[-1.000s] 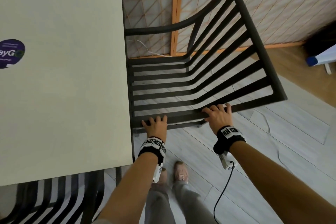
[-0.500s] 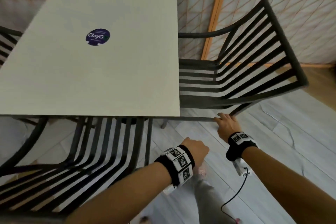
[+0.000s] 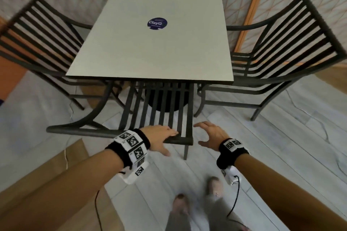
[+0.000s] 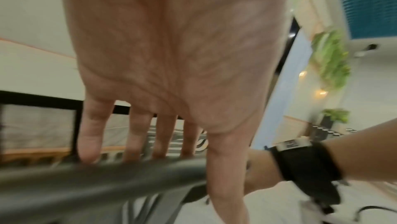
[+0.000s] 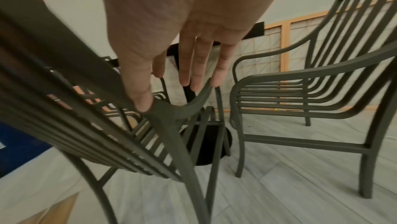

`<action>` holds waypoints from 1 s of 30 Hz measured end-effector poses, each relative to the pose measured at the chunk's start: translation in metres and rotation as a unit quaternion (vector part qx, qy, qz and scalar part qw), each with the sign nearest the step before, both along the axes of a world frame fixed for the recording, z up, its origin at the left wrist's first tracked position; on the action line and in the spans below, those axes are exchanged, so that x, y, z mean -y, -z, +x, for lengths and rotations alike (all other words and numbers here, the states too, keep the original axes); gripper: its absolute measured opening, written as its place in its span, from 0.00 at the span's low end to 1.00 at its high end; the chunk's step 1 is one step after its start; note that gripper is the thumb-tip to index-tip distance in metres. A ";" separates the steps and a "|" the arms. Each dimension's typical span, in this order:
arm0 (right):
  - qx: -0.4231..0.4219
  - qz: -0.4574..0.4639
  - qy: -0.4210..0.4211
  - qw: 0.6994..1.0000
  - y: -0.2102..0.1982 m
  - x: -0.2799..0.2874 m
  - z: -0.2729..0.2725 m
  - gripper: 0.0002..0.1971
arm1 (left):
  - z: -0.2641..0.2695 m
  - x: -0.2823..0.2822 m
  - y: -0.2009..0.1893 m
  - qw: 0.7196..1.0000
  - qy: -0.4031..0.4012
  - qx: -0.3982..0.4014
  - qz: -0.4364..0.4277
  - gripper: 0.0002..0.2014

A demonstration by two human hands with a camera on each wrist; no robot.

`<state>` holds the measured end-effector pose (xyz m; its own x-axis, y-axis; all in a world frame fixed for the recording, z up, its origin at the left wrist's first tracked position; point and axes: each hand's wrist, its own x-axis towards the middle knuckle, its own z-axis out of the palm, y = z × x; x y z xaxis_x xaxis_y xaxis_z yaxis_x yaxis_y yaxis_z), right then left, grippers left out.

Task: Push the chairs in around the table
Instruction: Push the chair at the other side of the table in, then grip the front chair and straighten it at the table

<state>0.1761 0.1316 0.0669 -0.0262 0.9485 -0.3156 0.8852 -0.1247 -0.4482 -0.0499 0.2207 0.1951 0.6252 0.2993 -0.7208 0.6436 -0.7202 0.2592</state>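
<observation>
— nearest, lower centre of the head view?
— blurred feet on pale floor planks [image 3: 281, 155]. above them, left hand [image 3: 159, 138] laid on the top rail of the near chair [image 3: 155, 107], fingers [image 4: 90, 142] straight along the rail, thumb below it, not curled round.
— and lower right of centre?
— right hand [image 3: 211, 134] just beside that rail's right corner, fingers [image 5: 219, 71] spread and loose, gripping nothing; whether touching, cannot tell.
— near chair itself?
— middle of frame, seat partly under the front edge of the worktop [image 3: 150, 52], backrest leaning toward the camera.
— farther out?
— right chair [image 3: 293, 43] at right edge, left chair [image 3: 37, 33] at left edge, both seats tucked against the worktop's sides. round dark sticker [image 3: 157, 23] upper centre. lattice screen [image 3: 244, 5] with orange frame along the top.
</observation>
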 end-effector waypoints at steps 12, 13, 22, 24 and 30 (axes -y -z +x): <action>-0.153 0.060 0.070 0.984 -0.012 0.004 -0.065 0.10 | -0.077 0.001 0.052 0.949 -0.194 0.151 0.198 0.13; -0.157 0.068 0.075 0.982 -0.012 0.007 -0.066 0.11 | -0.077 0.005 0.054 0.945 -0.208 0.155 0.198 0.12; -0.171 0.091 0.090 0.977 0.002 0.041 -0.064 0.10 | -0.079 0.031 0.070 0.934 -0.194 0.194 0.230 0.11; -0.168 0.088 0.085 0.978 0.000 0.038 -0.062 0.09 | -0.076 0.028 0.069 0.933 -0.195 0.198 0.227 0.12; -0.176 0.097 0.114 0.973 -0.002 0.024 -0.051 0.10 | -0.063 0.018 0.068 0.932 -0.203 0.196 0.226 0.13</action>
<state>0.1252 0.1077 0.0688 0.1169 0.9832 -0.1399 0.6319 -0.1823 -0.7533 -0.1125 0.2026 0.1275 0.5835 0.7861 -0.2039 0.8063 -0.5307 0.2613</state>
